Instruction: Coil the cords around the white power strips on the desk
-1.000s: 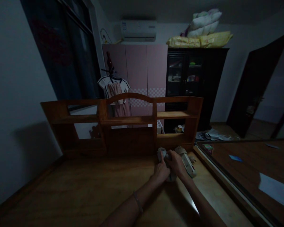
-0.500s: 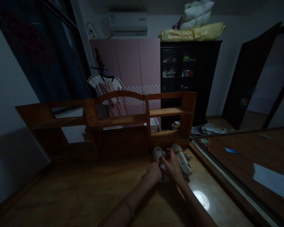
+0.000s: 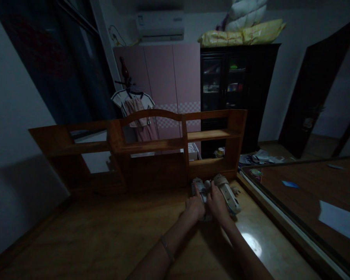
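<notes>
Cord (image 3: 202, 187) beneath index finger of left hand (image 3: 195, 207)

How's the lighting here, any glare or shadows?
All in the head view: dim throughout; white glare on the glossy yellowish wooden desktop; soft shadow on the pale left wall; small ribbed grey object at the left hand too murky for detail.

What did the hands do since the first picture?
The right hand has drawn right, away from the left hand, and a pale round bit now shows between them. Too dark to tell if anything was let go. The left hand still points along the ribbed thing; the white strip and shelf stayed put.
</notes>
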`<state>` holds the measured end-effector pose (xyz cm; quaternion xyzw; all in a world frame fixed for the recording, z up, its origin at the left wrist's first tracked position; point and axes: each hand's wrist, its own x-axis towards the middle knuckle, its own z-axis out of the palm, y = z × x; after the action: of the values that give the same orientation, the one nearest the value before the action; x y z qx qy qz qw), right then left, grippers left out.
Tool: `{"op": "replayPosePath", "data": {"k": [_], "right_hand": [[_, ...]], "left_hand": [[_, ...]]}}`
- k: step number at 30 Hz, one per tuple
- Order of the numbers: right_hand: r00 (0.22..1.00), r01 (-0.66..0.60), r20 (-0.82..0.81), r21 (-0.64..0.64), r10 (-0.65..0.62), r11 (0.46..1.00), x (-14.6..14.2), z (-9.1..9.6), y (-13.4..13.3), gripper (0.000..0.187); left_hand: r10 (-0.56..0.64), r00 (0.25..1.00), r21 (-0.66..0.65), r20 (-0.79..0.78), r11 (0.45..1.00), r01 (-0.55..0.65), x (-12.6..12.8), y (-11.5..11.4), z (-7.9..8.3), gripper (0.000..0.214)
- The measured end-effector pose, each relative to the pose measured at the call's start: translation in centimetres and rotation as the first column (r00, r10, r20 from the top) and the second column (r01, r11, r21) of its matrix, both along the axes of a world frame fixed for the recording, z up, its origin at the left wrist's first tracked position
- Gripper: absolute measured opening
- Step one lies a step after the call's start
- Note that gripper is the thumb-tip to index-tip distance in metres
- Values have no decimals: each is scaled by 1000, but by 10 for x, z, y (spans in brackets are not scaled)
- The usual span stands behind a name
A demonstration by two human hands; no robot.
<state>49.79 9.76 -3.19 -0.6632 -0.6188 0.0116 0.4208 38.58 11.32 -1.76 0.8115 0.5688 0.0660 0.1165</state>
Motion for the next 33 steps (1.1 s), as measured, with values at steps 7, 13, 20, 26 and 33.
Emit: {"op": "replayPosePath", "data": {"k": [7,13,20,26,33], "right_hand": [[995,59,87,-165,-45,984,-8,1,-9,77],[919,231,355,-139,-169,963,-6,23,-27,70],[845,359,434,-30,-311,933,3,48,-38,61],[869,261,447,-50,-213,964,10,48,-33,38],[877,145,467,-38,-111,989,-10,38,-22,20]], "left_hand": [[31,999,19,35,999,-31,-1,-3,-4,77],[58,996,30,64,998,-60,0,-9,1,86],[86,994,28,73,996,-88,0,-12,3,82],[77,993,54,86,995,-81,-1,-11,-2,79],[43,996,-44,75,998,-40,-2,-11,8,67]]}}
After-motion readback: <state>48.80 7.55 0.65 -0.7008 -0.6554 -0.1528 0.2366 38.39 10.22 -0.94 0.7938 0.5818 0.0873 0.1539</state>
